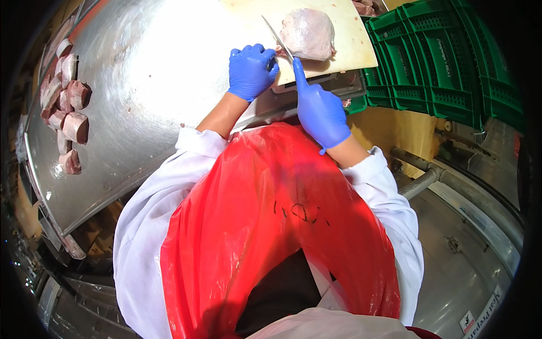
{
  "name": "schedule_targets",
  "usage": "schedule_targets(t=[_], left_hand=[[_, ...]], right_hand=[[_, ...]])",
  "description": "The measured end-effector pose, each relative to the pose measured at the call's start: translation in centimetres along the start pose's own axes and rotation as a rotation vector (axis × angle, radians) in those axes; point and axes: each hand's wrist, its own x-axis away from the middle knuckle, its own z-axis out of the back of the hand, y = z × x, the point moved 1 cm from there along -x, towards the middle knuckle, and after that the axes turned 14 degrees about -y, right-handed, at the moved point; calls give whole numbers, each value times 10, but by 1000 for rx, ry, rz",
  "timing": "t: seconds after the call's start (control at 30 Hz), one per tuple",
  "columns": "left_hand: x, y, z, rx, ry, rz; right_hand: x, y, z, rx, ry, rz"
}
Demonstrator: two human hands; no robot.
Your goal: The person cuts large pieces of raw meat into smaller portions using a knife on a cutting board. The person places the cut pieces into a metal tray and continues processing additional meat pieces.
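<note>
Right hand (pixel 322 113) wrapped round the knife (pixel 276 37), index finger stretched toward the blade, which slants along the left side of the meat (pixel 308 35) on the board (pixel 361 52), top centre of the frame! The left hand (pixel 251 72) curls close by, its grip impossible to tell; best keep those fingertips tucked clear, strokes short and steady.

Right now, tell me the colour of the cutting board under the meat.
The cutting board is cream, best seen in the head view.
</note>
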Motion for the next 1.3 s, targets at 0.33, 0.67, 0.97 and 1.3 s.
schedule_targets(t=[0.33, 0.67, 0.97, 1.3], left_hand=[[-5, 11, 0, 147, 119, -108], [-4, 18, -4, 78, 55, -65], [-5, 21, 8, -21, -97, -49], [-7, 26, 10, 21, -60, -36]], right_hand=[[24, 30, -11, 53, -33, 91], [15, 32, -1, -13, -101, 132], [11, 38, -5, -29, -51, 185], [-32, 35, -5, -7, 6, 184]])
